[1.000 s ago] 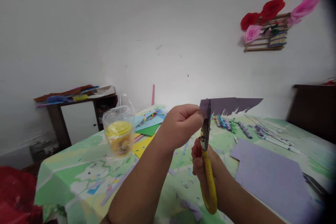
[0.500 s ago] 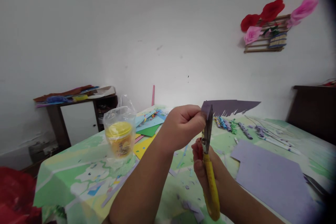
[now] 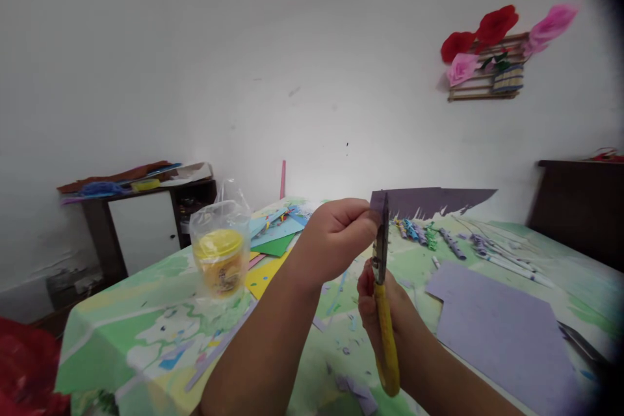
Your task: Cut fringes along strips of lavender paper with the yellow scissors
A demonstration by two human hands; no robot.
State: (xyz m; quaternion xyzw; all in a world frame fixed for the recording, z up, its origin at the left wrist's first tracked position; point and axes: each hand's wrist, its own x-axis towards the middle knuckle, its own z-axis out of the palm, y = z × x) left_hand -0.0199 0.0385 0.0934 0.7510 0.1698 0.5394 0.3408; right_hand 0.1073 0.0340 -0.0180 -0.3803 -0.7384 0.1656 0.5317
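Observation:
My left hand (image 3: 341, 234) pinches the near end of a long purple paper strip (image 3: 419, 200), whose lower edge is cut into a fringe. The strip stretches off to the right, above the table. Below it, my right hand (image 3: 375, 299) grips scissors (image 3: 386, 331) with a yellow handle, held upright. Their blades lie against the strip right beside my left fingertips; whether they are parted is hard to see edge-on. Purple paper scraps (image 3: 358, 393) lie on the tablecloth under my hands.
At left stands a yellow-lidded tub (image 3: 221, 263) in a clear bag. A lilac paper sheet (image 3: 502, 331) lies at right, with a dark metal tool (image 3: 582, 341) by its edge. Curled paper pieces (image 3: 414, 232) and white sticks (image 3: 517, 270) lie behind. Coloured sheets (image 3: 275, 245) sit left of centre.
The scissors and the strip's near end have shifted slightly left in view. The strip's far end now reaches further right, and the scissors look a little more upright.

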